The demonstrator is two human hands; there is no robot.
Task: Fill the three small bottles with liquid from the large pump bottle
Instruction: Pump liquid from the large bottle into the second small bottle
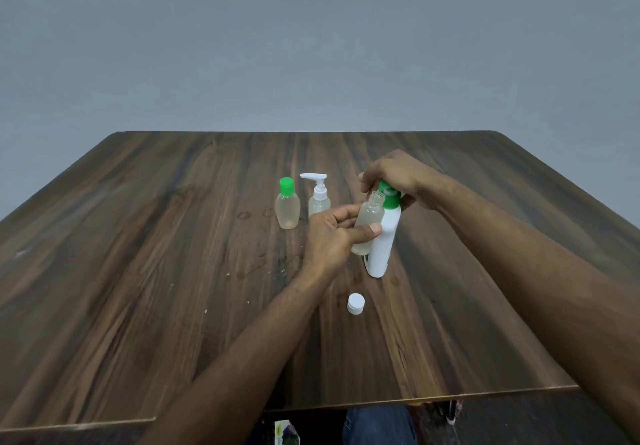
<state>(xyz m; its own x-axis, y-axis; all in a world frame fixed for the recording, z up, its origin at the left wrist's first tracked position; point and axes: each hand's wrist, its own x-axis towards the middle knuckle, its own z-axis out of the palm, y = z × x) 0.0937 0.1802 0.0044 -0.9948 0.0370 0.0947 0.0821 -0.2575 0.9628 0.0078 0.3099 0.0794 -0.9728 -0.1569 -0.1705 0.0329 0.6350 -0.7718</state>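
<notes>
Left hand (329,236) grips uncapped small bottle (369,224) tilted vs. white pump bottle (384,243); right hand (394,176) fingers curled over its green pump top (389,196). White cap (356,303) lies near; two capped bottles (288,207) far left.

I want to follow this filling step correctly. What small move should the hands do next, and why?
Probably press the pump down with the right hand, which rests on the green pump head of the large pump bottle. The left hand holds the open small bottle with its mouth at the nozzle, and its white cap lies on the table.

White pump bottle (382,240) with green top; dark streaked wood table (138,271).
</notes>
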